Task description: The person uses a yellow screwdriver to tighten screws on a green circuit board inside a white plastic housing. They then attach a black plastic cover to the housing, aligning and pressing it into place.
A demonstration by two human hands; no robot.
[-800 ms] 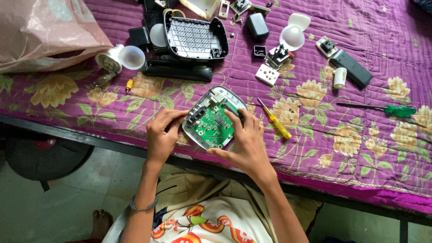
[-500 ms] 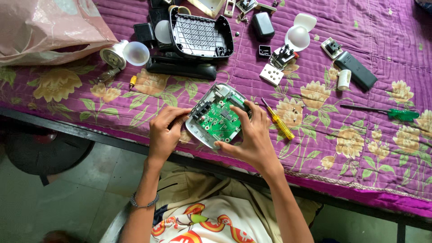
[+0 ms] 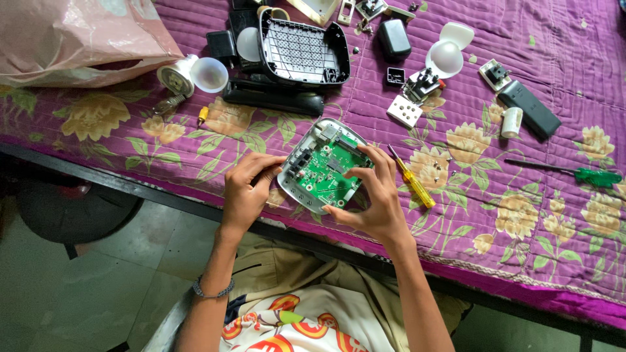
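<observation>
An opened grey device shell with a green circuit board (image 3: 324, 168) inside lies near the front edge of a purple flowered cloth. My left hand (image 3: 248, 189) grips the shell's left rim, fingers curled against it. My right hand (image 3: 373, 195) holds its right side, with fingertips resting on the green board and thumb at the lower rim. A yellow-handled screwdriver (image 3: 412, 177) lies just right of my right hand.
A black perforated cover (image 3: 300, 49) and black base sit behind. Around them lie a bulb housing with white dome (image 3: 192, 75), a pink plastic bag (image 3: 72, 39), white domes (image 3: 450, 52), switch parts (image 3: 411, 98), a black remote (image 3: 529, 109), and a green-handled screwdriver (image 3: 577, 173).
The view has shifted a little. Both hands stay on the shell, and my right fingers have moved slightly over the green board.
</observation>
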